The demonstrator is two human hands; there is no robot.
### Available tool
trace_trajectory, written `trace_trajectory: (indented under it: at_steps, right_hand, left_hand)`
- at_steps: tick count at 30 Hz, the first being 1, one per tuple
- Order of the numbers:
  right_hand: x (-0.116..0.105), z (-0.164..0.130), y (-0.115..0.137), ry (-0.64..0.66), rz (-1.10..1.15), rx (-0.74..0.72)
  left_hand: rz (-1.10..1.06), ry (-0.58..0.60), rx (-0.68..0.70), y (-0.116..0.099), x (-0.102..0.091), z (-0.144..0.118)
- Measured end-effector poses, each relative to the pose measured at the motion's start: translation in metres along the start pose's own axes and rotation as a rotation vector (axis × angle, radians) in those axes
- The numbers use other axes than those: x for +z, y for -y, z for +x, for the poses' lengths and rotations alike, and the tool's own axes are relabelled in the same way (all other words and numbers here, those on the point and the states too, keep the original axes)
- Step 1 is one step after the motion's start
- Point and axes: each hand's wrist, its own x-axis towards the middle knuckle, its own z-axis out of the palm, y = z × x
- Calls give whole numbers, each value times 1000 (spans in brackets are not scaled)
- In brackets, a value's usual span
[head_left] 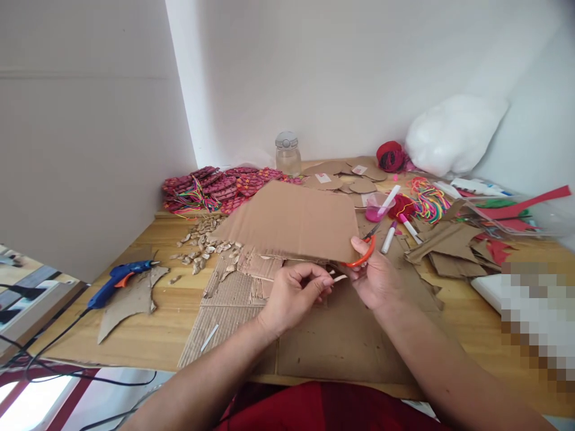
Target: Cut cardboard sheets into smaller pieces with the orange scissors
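Near the middle of the head view, my left hand (296, 293) pinches a thin pale strip (340, 279), perhaps cardboard, between thumb and fingertips. My right hand (375, 278) is closed around the orange handles of a pair of scissors (365, 254), whose dark blades point away to the upper right. Its thumb lies at the near right corner of a large brown cardboard sheet (291, 221), which is raised at a tilt beyond both hands. Whether the right fingers also grip that sheet from below is hidden. Under my hands lies a bigger flat cardboard piece (341, 347).
At left, a blue glue gun (119, 281) rests on a cardboard scrap (130, 308), its cord trailing. Nut shells (202, 239) lie behind. Patterned fabric (224, 185), a lidded jar (287, 155) and cardboard discs (323, 179) line the back. Markers (389, 237) and cardboard scraps (453, 245) lie right.
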Motion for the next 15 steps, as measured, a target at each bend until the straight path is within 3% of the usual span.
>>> trace_trajectory:
  at_steps: [4, 7, 11, 15]
  right_hand:
    - [-2, 11, 13, -57, 34, -83]
    - [-3, 12, 10, -66, 19, -121]
    - [-2, 4, -6, 29, -78, -93]
    - [-1, -1, -18, 116, -198, -151]
  left_hand:
    - [44, 64, 12, 0, -1, -9]
    - [78, 74, 87, -14, 0, -11]
    - [266, 130, 324, -45, 8, -7]
    - [343, 180, 399, -65, 32, 11]
